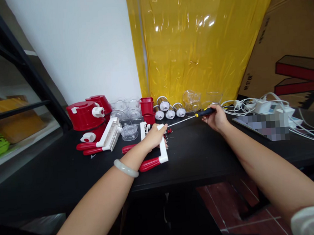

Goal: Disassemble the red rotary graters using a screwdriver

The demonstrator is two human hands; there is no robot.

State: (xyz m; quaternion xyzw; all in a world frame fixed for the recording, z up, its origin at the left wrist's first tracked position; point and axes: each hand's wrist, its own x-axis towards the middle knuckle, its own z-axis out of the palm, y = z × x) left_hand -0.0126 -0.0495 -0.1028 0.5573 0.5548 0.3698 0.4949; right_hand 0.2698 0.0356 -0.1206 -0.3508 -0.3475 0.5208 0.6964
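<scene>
My left hand point(155, 135) is closed on a white plastic frame with red feet point(162, 153) that lies on the black table point(202, 157). My right hand point(215, 117) grips the black and yellow handle of a screwdriver point(199, 113). Its thin shaft points left, and the tip reaches the top of the white frame near my left fingers. A pale bangle point(126, 168) sits on my left wrist.
Behind the frame stand red housings point(84, 115), a second white and red frame point(104, 138), clear plastic cups point(129, 131), a red hopper point(147, 106) and metal drum blades point(169, 109). White cables and a power strip point(266, 107) lie at right. A yellow curtain and cardboard stand behind.
</scene>
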